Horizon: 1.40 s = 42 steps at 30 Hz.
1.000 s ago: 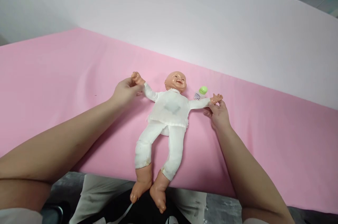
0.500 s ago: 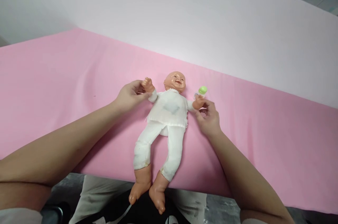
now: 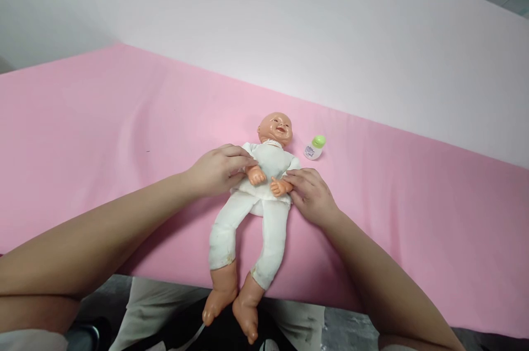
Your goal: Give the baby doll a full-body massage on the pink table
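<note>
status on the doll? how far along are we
Done: the doll lies face up on the pink sheet, feet past the near edge, both its arms folded in over the belly. In hand: the left hand and right hand each press a doll arm against the white shirt. Left: the small green-capped bottle beside the head looks untouched.

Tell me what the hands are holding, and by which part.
Both hold the doll: left hand and right hand each at one of its arms, folded over its belly.

Glossy plastic doll [image 3: 264, 174], matt pink cloth [image 3: 103, 130]
</note>
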{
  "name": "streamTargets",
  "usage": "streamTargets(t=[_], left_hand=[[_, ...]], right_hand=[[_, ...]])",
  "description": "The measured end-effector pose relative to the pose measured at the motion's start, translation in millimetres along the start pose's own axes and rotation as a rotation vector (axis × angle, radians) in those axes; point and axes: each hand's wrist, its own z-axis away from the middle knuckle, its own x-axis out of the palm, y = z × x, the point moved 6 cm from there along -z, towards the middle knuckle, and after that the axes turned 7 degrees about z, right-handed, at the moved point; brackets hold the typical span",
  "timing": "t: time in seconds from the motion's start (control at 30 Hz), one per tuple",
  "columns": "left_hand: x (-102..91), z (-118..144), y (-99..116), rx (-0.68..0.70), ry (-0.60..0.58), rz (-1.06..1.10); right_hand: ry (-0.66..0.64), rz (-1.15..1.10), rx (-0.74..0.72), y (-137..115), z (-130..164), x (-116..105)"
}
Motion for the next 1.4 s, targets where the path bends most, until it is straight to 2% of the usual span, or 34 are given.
streamTargets(t=[0.1,0.2,0.33,0.43,0.53,0.6,0.67,0.73,0.8,0.9,0.97,1.03,1.17,1.27,1.4], left_hand=[[-8.2,-1.0,-5.7,-0.074,0.056,0.087],[-22.4,0.2,-20.7,-0.260,0.173,0.222],[-34.4,7.5,-54.6,-0.555,0.371,0.547],[-33.1,12.6,-85.0,-0.715,0.454,0.722],[-26.4,18.3,-115.0,-0.860,0.496,0.852],[-21.4,21.9,-130.1,-0.943,0.508,0.907],[-18.7,24.0,-138.5,-0.983,0.521,0.933],[-18.7,22.9,-138.4,-0.957,0.522,0.933],[-22.4,19.5,-129.2,-0.873,0.520,0.888],[-30.2,14.0,-100.3,-0.730,0.489,0.704],[-32.7,10.9,-75.6,-0.648,0.435,0.551],[-30.3,6.9,-50.5,-0.538,0.323,0.407],[-17.2,1.0,-9.3,-0.174,0.053,0.080],[-8.1,2.9,-0.2,-0.024,-0.054,-0.083],[-1.7,4.4,0.2,0.039,-0.085,-0.169]], right_hand=[[0.053,-0.139,0.288,24.5,5.3,-1.8],[0.197,-0.391,0.570,51.6,14.0,-6.3],[0.352,-0.591,0.732,79.0,19.9,-14.5],[0.387,-0.683,0.848,101.0,25.5,-15.2],[0.380,-0.842,1.051,124.7,36.3,-4.5],[0.355,-0.920,1.180,135.8,43.1,4.3],[0.332,-0.948,1.229,140.6,45.6,8.8],[0.336,-0.920,1.186,138.9,43.5,7.1],[0.362,-0.837,1.080,130.4,38.6,0.4],[0.387,-0.690,0.866,104.9,29.1,-9.9],[0.359,-0.646,0.728,83.3,23.4,-11.0],[0.278,-0.615,0.602,61.8,18.4,-8.1],[0.022,-0.345,0.290,24.2,8.8,-1.8],[-0.049,-0.206,0.124,11.9,4.9,-1.8],[-0.059,-0.151,0.088,12.6,2.7,-1.3]])
